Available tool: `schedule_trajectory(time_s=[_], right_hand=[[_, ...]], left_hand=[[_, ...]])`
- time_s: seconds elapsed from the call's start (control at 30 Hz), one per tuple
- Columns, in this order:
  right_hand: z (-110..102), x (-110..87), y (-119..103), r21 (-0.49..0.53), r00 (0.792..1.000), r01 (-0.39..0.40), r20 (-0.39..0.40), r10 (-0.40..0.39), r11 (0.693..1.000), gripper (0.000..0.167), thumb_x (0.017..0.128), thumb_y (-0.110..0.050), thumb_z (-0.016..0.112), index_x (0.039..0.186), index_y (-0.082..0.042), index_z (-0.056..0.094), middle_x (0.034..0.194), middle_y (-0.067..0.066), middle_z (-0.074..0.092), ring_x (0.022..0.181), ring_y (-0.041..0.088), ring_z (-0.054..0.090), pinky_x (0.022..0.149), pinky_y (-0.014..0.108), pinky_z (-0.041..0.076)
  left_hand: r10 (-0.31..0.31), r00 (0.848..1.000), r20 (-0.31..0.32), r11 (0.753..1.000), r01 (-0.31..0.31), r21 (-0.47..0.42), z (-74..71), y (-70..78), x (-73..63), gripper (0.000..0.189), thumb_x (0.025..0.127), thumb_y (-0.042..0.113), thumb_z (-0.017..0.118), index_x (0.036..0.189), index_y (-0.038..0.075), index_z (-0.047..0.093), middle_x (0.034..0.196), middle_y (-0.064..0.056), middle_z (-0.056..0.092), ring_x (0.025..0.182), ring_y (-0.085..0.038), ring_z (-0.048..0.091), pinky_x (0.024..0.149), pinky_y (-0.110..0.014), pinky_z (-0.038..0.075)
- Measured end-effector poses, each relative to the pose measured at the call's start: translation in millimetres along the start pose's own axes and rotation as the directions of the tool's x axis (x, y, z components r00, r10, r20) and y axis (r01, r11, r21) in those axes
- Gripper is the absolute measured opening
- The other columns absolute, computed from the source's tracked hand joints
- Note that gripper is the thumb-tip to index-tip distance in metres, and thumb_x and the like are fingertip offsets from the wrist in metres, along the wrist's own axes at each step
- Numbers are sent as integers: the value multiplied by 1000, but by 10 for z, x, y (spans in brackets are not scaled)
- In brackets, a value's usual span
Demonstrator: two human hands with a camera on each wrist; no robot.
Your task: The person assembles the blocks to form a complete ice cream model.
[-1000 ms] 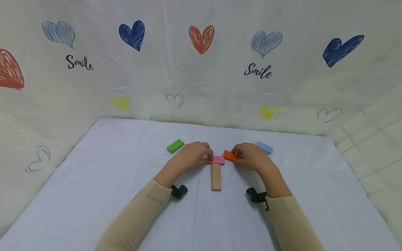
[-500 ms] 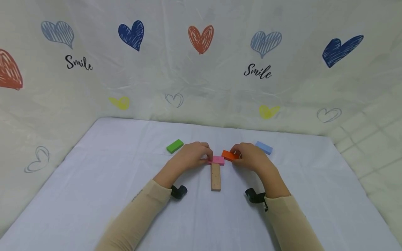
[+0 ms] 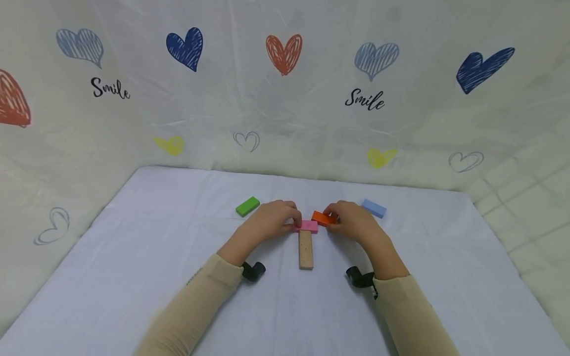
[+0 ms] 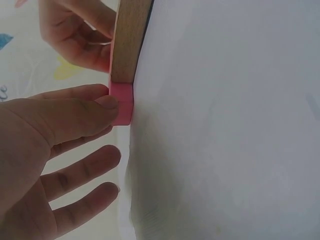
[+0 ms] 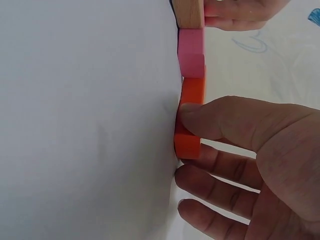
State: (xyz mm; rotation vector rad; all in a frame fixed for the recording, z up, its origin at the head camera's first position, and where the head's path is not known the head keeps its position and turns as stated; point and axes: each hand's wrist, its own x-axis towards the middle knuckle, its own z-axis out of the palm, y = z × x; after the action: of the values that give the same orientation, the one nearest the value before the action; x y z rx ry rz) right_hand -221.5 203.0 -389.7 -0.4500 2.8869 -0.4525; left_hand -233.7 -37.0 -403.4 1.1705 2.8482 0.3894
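Head view | my right hand (image 3: 355, 217) pinches the orange block (image 3: 321, 218) | my left hand (image 3: 273, 217) pinches the pink block (image 3: 309, 227), at orange's eight o'clock | wooden block (image 3: 306, 250) touching pink at six | green block (image 3: 247, 206) at left hand's ten, blue block (image 3: 374, 208) at right hand's two

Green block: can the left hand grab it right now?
Probably yes, after letting go: the left hand pinches the pink block, but the green block lies close by, with nothing seen between them.

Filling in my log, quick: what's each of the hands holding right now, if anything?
Left hand: holding the pink rectangular block.
Right hand: holding the orange rectangular block.
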Motion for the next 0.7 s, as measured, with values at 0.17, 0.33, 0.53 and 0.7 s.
schedule_trajectory(time_s=[0.17, 0.33, 0.53, 0.7], right_hand=[[11, 9, -23, -20, 1000, -5, -6, 5, 1000, 34, 89, -21, 75, 121, -10, 69, 101, 6, 67, 90, 22, 59, 85, 41, 54], [18, 11, -42, -25, 1000, -5, -6, 4, 1000, 35, 89, -21, 75, 122, -10, 69, 101, 6, 67, 90, 22, 59, 84, 41, 55], [49, 16, -60, -32, 1000, 0, -27, -1, 999, 34, 89, -19, 74, 121, -10, 69, 100, 5, 66, 89, 22, 58, 84, 40, 55], [74, 17, -75, -35, 998, 18, -54, -20, 999, 31, 89, -17, 73, 120, -10, 70, 101, 6, 65, 90, 23, 58, 83, 40, 55]], left_hand=[[0, 1000, 10, 1000, 0, 0, -13, 4, -2, 11, 92, 22, 73, 102, 26, 76, 106, 8, 67, 95, -11, 61, 85, -26, 54], [-3, 1000, 15, 1000, 3, 4, -23, 12, -8, 12, 92, 23, 73, 103, 26, 76, 106, 8, 67, 95, -11, 62, 84, -26, 54], [1, 1000, 13, 1000, -1, 9, -19, 14, -6, 12, 92, 23, 74, 103, 26, 76, 107, 7, 67, 95, -11, 62, 84, -25, 54], [3, 1000, 9, 1000, -3, 11, -10, 9, -2, 12, 92, 23, 74, 103, 26, 76, 107, 7, 68, 95, -11, 62, 84, -25, 54]])
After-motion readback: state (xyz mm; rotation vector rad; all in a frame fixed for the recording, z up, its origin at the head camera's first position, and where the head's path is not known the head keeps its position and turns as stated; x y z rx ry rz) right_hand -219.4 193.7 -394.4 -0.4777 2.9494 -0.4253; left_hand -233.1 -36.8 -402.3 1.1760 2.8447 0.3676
